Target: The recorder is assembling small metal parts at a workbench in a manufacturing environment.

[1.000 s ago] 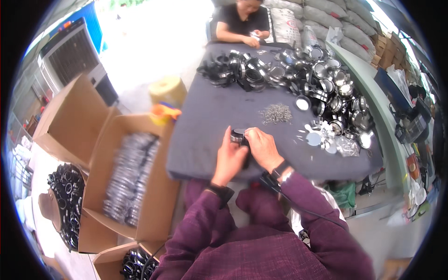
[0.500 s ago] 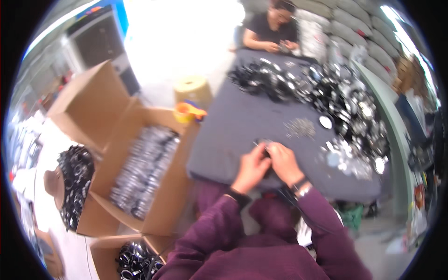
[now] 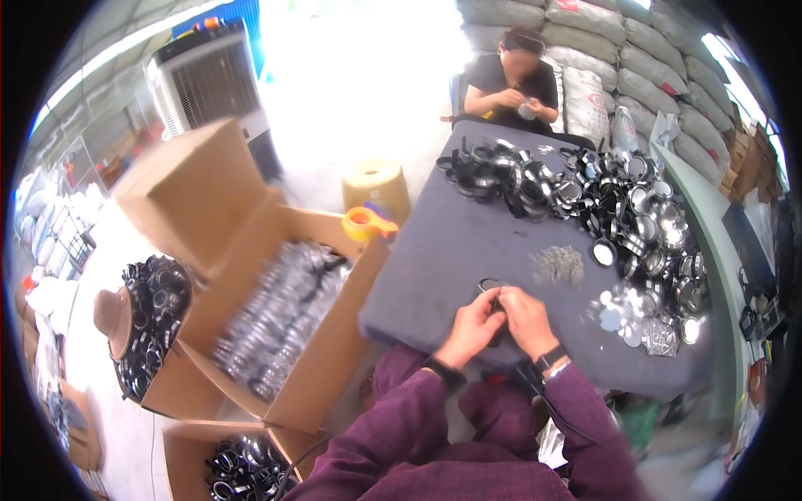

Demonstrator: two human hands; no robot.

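Note:
Both of my hands meet over the near part of the grey padded table [image 3: 434, 275]. My left hand [image 3: 473, 331] is closed, its thumb and fingers gripping a small dark ring-shaped piece [image 3: 489, 285] whose rim shows beyond the fingertips. Pinched against the same piece is my right hand [image 3: 529, 322], also closed. Most of the piece is hidden by my fingers. Just beyond, to the right, lies a scatter of small metal pins [image 3: 558, 265]. Shiny round discs [image 3: 620, 314] and a clear bag of small parts [image 3: 660, 338] rest farther right.
Black-and-silver round pieces [image 3: 639, 204] heap along the far and right sides. A co-worker [image 3: 511, 83] sits across the table. To my left stand an open carton [image 3: 322, 342] of shiny round pieces, a yellow stool [image 3: 376, 188], orange tape dispenser [image 3: 365, 224] and lower carton [image 3: 185, 451] of black rings.
The view has shifted, so the scene sits lower and farther right. My hands stay together on the dark piece. The co-worker's hands still hold a small round thing.

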